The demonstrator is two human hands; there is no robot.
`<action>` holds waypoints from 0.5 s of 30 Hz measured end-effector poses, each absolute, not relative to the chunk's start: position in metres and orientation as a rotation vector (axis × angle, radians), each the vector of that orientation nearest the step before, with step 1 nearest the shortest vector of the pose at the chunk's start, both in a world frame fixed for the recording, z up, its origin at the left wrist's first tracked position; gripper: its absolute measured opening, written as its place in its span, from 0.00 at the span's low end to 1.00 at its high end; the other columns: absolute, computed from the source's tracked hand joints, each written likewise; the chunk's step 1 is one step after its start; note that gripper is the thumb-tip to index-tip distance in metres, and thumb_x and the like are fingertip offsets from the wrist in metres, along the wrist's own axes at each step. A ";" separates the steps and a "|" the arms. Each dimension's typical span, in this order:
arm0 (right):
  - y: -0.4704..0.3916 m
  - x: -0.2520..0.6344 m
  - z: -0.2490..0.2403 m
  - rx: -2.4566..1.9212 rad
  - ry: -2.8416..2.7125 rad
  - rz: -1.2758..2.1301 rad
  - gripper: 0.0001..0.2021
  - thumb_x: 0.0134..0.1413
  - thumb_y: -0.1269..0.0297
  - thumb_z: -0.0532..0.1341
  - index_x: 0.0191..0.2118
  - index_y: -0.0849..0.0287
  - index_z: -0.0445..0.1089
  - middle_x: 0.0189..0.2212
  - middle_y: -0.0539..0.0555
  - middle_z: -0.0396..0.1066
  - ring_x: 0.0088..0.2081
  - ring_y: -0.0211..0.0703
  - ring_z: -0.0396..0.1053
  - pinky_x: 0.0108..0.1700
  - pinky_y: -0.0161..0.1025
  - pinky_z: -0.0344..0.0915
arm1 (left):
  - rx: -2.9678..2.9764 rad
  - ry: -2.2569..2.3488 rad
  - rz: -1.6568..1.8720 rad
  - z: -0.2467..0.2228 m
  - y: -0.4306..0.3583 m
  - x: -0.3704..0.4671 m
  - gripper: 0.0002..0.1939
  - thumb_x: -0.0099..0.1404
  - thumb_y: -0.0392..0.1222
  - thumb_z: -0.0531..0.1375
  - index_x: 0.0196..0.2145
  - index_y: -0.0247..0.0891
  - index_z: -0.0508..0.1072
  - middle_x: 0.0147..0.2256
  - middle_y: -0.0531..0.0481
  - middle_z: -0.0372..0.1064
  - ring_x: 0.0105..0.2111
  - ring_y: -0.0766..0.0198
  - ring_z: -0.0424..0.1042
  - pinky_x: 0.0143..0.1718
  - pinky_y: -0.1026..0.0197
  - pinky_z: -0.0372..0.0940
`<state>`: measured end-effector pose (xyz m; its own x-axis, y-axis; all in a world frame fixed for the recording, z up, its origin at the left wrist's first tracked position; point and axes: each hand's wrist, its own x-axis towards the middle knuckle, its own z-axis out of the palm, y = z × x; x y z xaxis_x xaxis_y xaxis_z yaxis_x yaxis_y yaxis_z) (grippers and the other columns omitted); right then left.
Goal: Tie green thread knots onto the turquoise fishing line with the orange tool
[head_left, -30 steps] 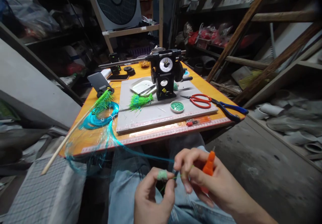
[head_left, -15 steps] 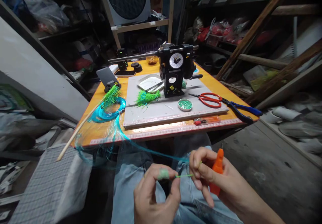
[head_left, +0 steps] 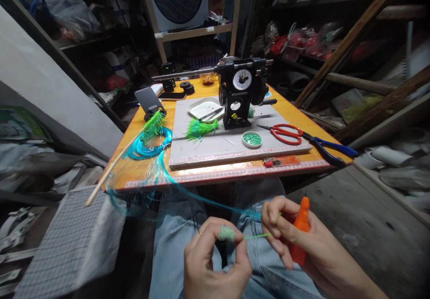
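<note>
Left grip (head_left: 208, 270) pinches green strand (head_left: 257, 236); right grip (head_left: 289, 233), fingers curled, clasps orange bottle (head_left: 303, 220).

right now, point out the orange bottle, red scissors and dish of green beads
orange bottle (head_left: 302, 223): head view, upper body
red scissors (head_left: 286, 129): head view, upper handle loop
dish of green beads (head_left: 251, 146): head view, near rim

On the orange wooden table (head_left: 292, 112) lay a flat grey board (head_left: 201, 154). Toward its back stood a black metal machine (head_left: 237, 92), with a shallow white tray (head_left: 196, 105) to its left and a bristly green bundle (head_left: 201, 130) before the tray. Before the machine sat a round white dish (head_left: 251, 147); right of that lay red-handled metal scissors (head_left: 291, 139), then blue-and-black pliers (head_left: 338, 148).
</note>
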<state>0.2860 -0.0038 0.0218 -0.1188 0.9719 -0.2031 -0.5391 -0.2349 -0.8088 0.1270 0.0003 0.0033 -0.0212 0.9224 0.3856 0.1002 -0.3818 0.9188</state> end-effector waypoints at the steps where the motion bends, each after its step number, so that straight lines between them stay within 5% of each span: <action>1: -0.004 0.286 0.022 -0.891 -0.682 1.633 0.11 0.51 0.60 0.68 0.28 0.60 0.69 0.22 0.47 0.61 0.20 0.30 0.59 0.17 0.24 0.62 | 1.542 1.095 1.487 0.003 0.000 0.127 0.11 0.54 0.25 0.59 0.27 0.41 0.69 0.25 0.55 0.68 0.24 0.66 0.69 0.27 0.65 0.62; 7: -0.005 0.288 0.023 -0.880 -0.695 1.605 0.11 0.53 0.61 0.67 0.27 0.60 0.68 0.21 0.47 0.62 0.19 0.28 0.58 0.18 0.24 0.63 | 1.449 1.096 1.472 0.004 -0.001 0.126 0.12 0.54 0.24 0.59 0.28 0.42 0.71 0.26 0.56 0.68 0.25 0.67 0.69 0.28 0.66 0.62; 11: -0.006 0.288 0.021 -0.930 -0.770 1.658 0.10 0.52 0.58 0.68 0.32 0.58 0.69 0.21 0.46 0.62 0.16 0.28 0.54 0.12 0.23 0.51 | 1.210 1.050 1.453 0.011 0.000 0.125 0.11 0.54 0.26 0.61 0.26 0.42 0.74 0.26 0.55 0.70 0.27 0.66 0.71 0.30 0.68 0.65; 15: -0.006 0.282 0.023 -1.065 -0.948 1.594 0.13 0.50 0.58 0.69 0.35 0.58 0.68 0.25 0.47 0.64 0.24 0.32 0.61 0.25 0.28 0.59 | 0.962 0.997 1.327 0.018 0.001 0.120 0.07 0.51 0.28 0.66 0.24 0.39 0.78 0.25 0.52 0.72 0.27 0.66 0.72 0.30 0.69 0.66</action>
